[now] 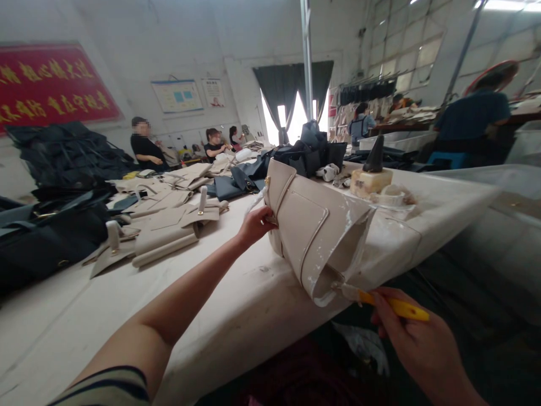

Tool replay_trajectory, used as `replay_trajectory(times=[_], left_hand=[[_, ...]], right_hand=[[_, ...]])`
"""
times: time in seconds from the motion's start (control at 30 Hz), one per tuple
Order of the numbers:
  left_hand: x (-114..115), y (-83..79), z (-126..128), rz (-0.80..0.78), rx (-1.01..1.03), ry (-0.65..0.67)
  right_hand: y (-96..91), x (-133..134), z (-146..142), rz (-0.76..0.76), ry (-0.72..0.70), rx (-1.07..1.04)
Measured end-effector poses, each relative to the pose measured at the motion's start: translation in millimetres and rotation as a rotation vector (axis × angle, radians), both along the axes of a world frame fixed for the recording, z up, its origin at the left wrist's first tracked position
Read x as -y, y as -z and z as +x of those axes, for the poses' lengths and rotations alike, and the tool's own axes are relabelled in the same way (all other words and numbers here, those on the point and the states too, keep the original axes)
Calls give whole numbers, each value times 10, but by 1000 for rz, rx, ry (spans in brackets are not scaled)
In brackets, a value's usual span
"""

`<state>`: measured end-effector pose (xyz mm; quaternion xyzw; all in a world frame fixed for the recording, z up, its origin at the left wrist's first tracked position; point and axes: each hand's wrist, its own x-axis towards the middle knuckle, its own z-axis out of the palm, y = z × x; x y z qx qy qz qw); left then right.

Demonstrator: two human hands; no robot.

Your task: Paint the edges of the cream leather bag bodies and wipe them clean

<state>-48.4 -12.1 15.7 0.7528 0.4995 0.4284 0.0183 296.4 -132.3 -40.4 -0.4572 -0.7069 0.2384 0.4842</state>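
Observation:
A beige leather handbag (pixel 313 237) lies tilted on the long white table (pixel 236 304), its seams and lower corner smeared with white glue. My left hand (pixel 256 225) grips its upper edge near a small gold fitting. My right hand (pixel 408 338) is shut on a yellow-handled scraper (pixel 395 306), whose pale blade touches the bag's lower corner beyond the table edge. Behind the bag stands a dark cone on a cream block (pixel 372 181), with a roll of tape (pixel 391 196) on a glue-stained sheet beside it.
Beige leather bag panels (pixel 177 220) and dark bag parts (pixel 249 180) cover the table's far side. A heap of black bags (pixel 54 237) lies at the left. Several seated workers (pixel 146 146) sit beyond the table, and a standing person (pixel 473 121) is at the right.

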Motion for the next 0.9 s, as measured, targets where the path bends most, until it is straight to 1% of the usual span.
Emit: replay_trajectory(times=[0.17, 0.27, 0.33, 0.43, 0.5, 0.53, 0.57, 0.67, 0.7, 0.73, 0.83, 0.87, 0.9], left_hand=[[27, 23, -32, 13, -13, -38], [40, 15, -44, 10, -15, -33], [42, 10, -48, 5, -7, -22], [33, 11, -55, 3, -3, -7], [21, 16, -64, 1, 3, 0], [14, 19, -69, 0, 6, 2], [9, 21, -73, 1, 9, 4], [0, 18, -80, 10, 5, 23], [1, 15, -80, 16, -1, 27], [3, 13, -80, 20, -7, 28], [6, 9, -75, 0, -10, 9], [5, 10, -71, -14, -2, 4], [5, 11, -67, -26, 9, 1]], right_hand=[[53, 137, -168, -108, -101, -74], [54, 149, -174, -130, -115, -99], [29, 80, -91, -132, -39, -78], [-34, -74, 102, -130, 183, -65], [-61, -163, 200, -141, 315, -112], [-61, -201, 228, -161, 344, -139], [-49, -237, 242, -197, 343, -154], [31, -357, 253, -361, 235, -136], [60, -404, 258, -399, 217, -164], [84, -454, 265, -418, 220, -242], [107, -602, 279, -434, 266, -634], [100, -647, 272, -471, 254, -730], [90, -687, 257, -532, 221, -781]])
